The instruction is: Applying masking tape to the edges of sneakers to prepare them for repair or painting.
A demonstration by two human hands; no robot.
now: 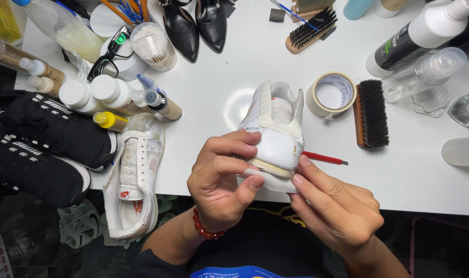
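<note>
Held just above the near edge of the bench, beside the tape roll, the white sneaker looks light, its masked upper soft and its sole stiff, so the left hand clamps its toe while the right hand pinches its sole edge.

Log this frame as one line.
left hand: grips white leather sneaker toe | right hand: presses beige masking tape strip | red-handled knife: on white table
</note>
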